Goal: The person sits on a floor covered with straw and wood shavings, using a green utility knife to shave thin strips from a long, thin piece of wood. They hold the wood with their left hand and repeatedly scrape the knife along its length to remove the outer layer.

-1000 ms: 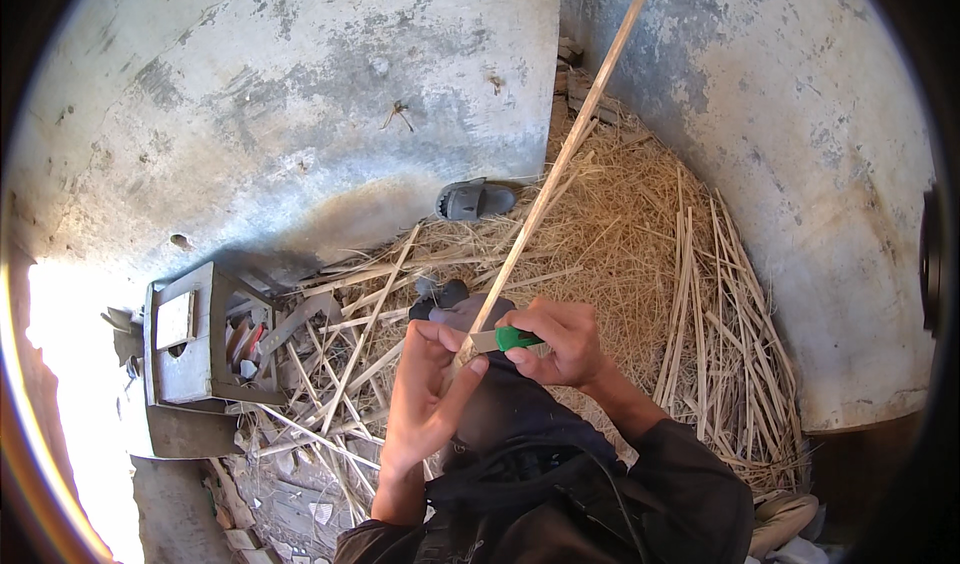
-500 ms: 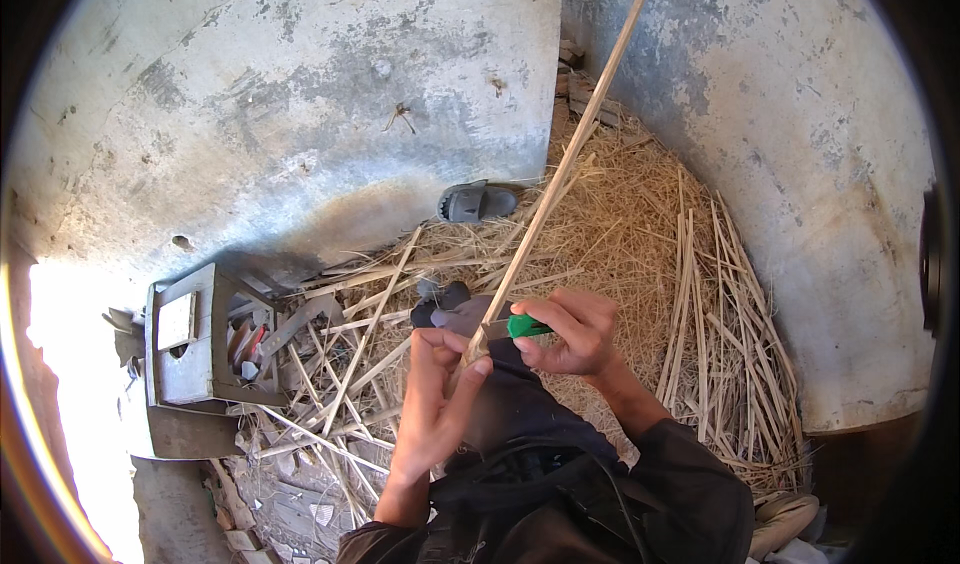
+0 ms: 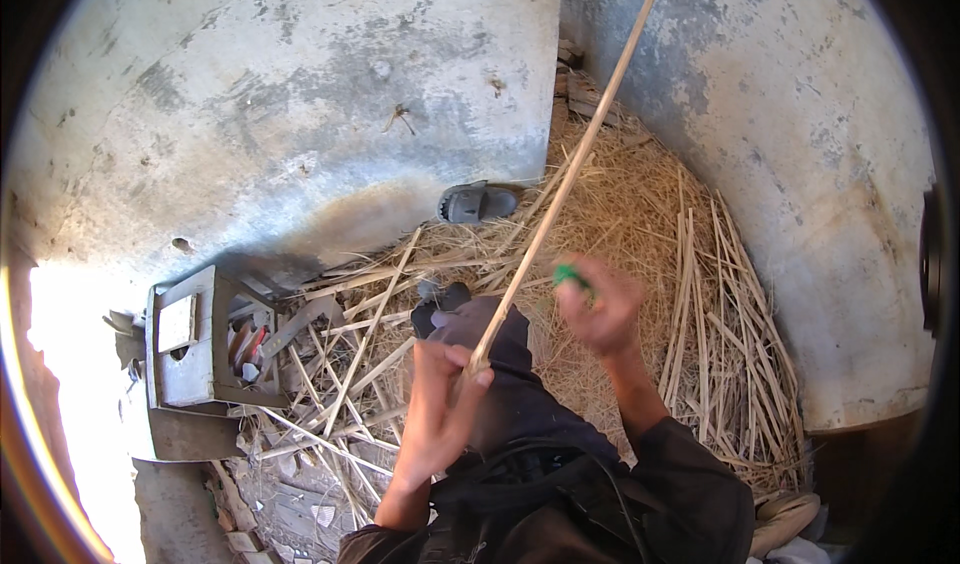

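Observation:
A long, thin pale wooden stick point(image 3: 556, 204) slants up and away to the top of the view. My left hand point(image 3: 437, 409) pinches its near end between thumb and fingers, over my lap. Off to the right of the stick, my right hand point(image 3: 606, 309) is closed around a green-handled knife point(image 3: 572, 275), apart from the wood. Motion smears this hand and the handle, and the blade cannot be made out now.
A wooden box point(image 3: 188, 339) with odds and ends inside lies at the left. Many loose sticks point(image 3: 745, 364) are heaped at the right, and shavings point(image 3: 640, 204) cover the floor. A grey sandal point(image 3: 478, 202) rests against the pale wall point(image 3: 300, 84).
My right hand has drawn the knife away from the stick, up and to the right. The stick has tilted slightly rightward, while my left hand keeps its pinch near the same place.

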Available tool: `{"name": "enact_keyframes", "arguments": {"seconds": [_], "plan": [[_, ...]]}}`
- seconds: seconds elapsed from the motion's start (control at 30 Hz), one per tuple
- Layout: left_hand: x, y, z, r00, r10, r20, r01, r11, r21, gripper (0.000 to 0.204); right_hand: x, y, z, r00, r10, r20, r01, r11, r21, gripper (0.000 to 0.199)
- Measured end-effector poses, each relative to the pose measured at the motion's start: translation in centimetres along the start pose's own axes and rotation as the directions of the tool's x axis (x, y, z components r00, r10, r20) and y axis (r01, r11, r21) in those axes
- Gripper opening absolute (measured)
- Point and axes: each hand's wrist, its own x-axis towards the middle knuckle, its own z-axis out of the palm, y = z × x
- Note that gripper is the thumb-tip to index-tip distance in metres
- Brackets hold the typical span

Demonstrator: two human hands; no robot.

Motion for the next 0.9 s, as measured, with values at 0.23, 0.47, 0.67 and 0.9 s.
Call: {"name": "enact_keyframes", "arguments": {"seconds": [0.23, 0.47, 0.67, 0.9], "plan": [[-0.6, -0.2, 0.4, 0.997, 0.024, 0.074, -0.027, 0.999, 0.043, 0.027, 0.1, 0.2, -0.4, 0.999, 0.038, -0.033, -0.033, 0.99, 0.134, 0.028], [0.1, 0.7, 0.2, 0.998, 0.015, -0.067, -0.016, 1.0, -0.016, 0.027, -0.7, -2.9, -0.7, 0.992, -0.096, 0.082, 0.081, 0.981, 0.176, 0.026], [0.2, 0.2, 0.7, 0.994, 0.105, -0.043, -0.102, 0.993, 0.064, 0.029, -0.7, -4.9, 0.5, 0.959, -0.242, 0.15, 0.211, 0.958, 0.194, 0.025], [-0.2, 0.6, 0.8, 0.992, 0.106, -0.07, -0.095, 0.985, 0.145, 0.029, 0.5, -5.2, 0.5, 0.946, -0.297, 0.133, 0.28, 0.951, 0.131, 0.025]]}}
